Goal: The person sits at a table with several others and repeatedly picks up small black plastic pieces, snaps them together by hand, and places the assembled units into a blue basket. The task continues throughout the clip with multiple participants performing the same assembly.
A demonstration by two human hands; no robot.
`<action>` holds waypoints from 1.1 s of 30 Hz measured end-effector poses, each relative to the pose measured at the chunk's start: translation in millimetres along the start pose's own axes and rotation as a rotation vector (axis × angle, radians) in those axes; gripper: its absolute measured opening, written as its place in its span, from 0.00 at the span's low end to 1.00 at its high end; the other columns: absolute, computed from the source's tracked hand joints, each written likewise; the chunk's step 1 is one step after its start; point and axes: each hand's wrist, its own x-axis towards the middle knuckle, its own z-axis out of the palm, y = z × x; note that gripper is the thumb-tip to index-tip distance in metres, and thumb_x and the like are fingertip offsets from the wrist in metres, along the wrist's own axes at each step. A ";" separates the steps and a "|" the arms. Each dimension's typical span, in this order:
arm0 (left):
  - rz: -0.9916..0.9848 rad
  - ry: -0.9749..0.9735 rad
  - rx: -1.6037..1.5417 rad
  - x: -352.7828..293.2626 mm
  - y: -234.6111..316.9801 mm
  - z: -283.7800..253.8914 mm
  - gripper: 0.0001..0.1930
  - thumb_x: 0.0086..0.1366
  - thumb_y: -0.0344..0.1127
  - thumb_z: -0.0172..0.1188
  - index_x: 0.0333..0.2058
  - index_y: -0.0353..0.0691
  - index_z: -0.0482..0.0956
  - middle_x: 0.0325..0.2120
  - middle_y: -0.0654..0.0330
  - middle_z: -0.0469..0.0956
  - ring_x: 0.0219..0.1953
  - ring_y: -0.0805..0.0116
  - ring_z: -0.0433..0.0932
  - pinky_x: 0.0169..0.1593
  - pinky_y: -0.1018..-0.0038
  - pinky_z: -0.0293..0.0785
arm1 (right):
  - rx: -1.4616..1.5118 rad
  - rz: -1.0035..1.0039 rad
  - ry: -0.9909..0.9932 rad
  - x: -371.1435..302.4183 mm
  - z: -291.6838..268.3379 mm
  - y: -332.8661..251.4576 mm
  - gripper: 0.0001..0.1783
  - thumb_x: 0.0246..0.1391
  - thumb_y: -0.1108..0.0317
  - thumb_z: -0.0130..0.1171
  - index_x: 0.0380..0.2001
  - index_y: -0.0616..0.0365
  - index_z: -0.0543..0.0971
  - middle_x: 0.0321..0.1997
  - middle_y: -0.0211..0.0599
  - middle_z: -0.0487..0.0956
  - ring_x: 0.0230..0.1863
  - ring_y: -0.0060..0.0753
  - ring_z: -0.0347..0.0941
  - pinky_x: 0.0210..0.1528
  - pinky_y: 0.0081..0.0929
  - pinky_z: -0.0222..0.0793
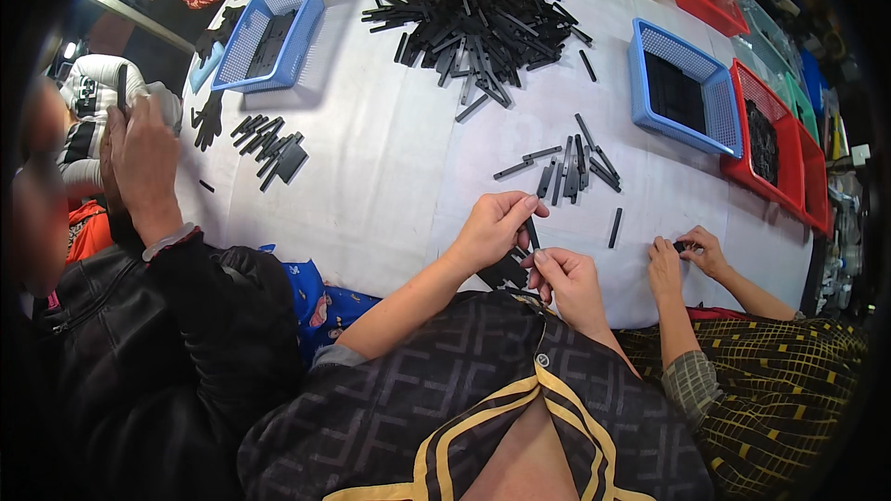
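Note:
A slim black strip (533, 234) is pinched at its upper end by my left hand (497, 225). The fingers of my right hand (568, 280) close around its lower end. The strip is tilted, just above the near edge of the white-covered table (390, 176). Partly hidden beneath my hands lie more black pieces (504, 271). Just beyond my hands is a small loose group of black strips (574, 167), and a single strip (615, 227) rests to its right.
A large heap of black strips (478, 23) covers the table's far middle. Blue baskets (311, 14) (640, 65) stand left and right, with red baskets (789, 190) farther right. Co-workers' hands (148, 162) (691, 260) handle pieces on both sides.

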 end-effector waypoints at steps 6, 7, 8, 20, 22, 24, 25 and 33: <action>0.022 -0.051 0.048 -1.4 5.0 -0.9 0.15 0.66 0.39 0.47 0.33 0.35 0.78 0.13 0.70 0.68 0.15 0.86 0.65 0.19 0.87 0.58 | 0.017 0.002 -0.022 4.4 -1.3 6.5 0.14 0.57 0.64 0.49 0.24 0.64 0.75 0.15 0.26 0.70 0.15 0.11 0.59 0.18 0.11 0.53; 0.004 -0.059 0.026 -1.9 3.1 -0.4 0.14 0.66 0.39 0.47 0.32 0.34 0.78 0.13 0.70 0.68 0.15 0.86 0.65 0.20 0.86 0.59 | 0.013 -0.002 -0.015 5.5 -1.1 7.7 0.15 0.57 0.64 0.49 0.23 0.64 0.75 0.16 0.26 0.70 0.15 0.12 0.59 0.18 0.11 0.53; -0.014 -0.068 0.004 -1.8 -0.5 0.9 0.14 0.65 0.39 0.47 0.32 0.34 0.77 0.14 0.70 0.69 0.16 0.85 0.66 0.20 0.86 0.60 | 0.008 -0.009 -0.004 7.9 -1.2 9.2 0.15 0.57 0.64 0.48 0.23 0.63 0.74 0.16 0.26 0.70 0.15 0.12 0.59 0.18 0.12 0.53; -0.163 -0.101 -0.227 3.5 -26.6 1.8 0.15 0.66 0.38 0.46 0.28 0.31 0.72 0.13 0.62 0.70 0.14 0.76 0.69 0.20 0.80 0.66 | 0.199 0.038 -0.050 16.2 -8.5 25.5 0.13 0.59 0.63 0.43 0.27 0.60 0.71 0.19 0.29 0.70 0.18 0.16 0.62 0.20 0.13 0.58; -0.171 -0.120 -0.247 2.2 -24.2 1.0 0.15 0.66 0.39 0.46 0.29 0.31 0.72 0.13 0.61 0.70 0.14 0.76 0.69 0.20 0.80 0.66 | 0.205 0.031 -0.087 15.2 -9.5 26.1 0.13 0.59 0.63 0.43 0.28 0.61 0.71 0.20 0.29 0.70 0.20 0.17 0.63 0.22 0.13 0.59; -0.173 -0.108 -0.201 3.7 -26.5 -0.7 0.15 0.66 0.39 0.46 0.29 0.31 0.72 0.13 0.61 0.70 0.13 0.75 0.70 0.19 0.80 0.66 | 0.192 0.033 -0.119 13.9 -11.2 25.0 0.13 0.59 0.64 0.43 0.29 0.61 0.71 0.21 0.29 0.70 0.20 0.17 0.63 0.24 0.13 0.59; -0.174 -0.102 -0.179 4.9 -27.8 -1.6 0.15 0.66 0.39 0.46 0.30 0.31 0.72 0.13 0.61 0.70 0.13 0.75 0.70 0.19 0.80 0.66 | 0.187 0.040 -0.133 13.8 -12.1 24.2 0.12 0.60 0.64 0.42 0.29 0.61 0.72 0.21 0.29 0.70 0.21 0.16 0.63 0.24 0.13 0.60; -0.125 0.162 0.025 30.6 -57.1 -16.3 0.15 0.64 0.38 0.49 0.45 0.35 0.68 0.19 0.59 0.74 0.16 0.78 0.68 0.18 0.82 0.64 | 0.000 0.042 0.243 40.7 -60.4 67.4 0.13 0.59 0.64 0.43 0.33 0.63 0.73 0.18 0.31 0.72 0.15 0.17 0.64 0.17 0.15 0.60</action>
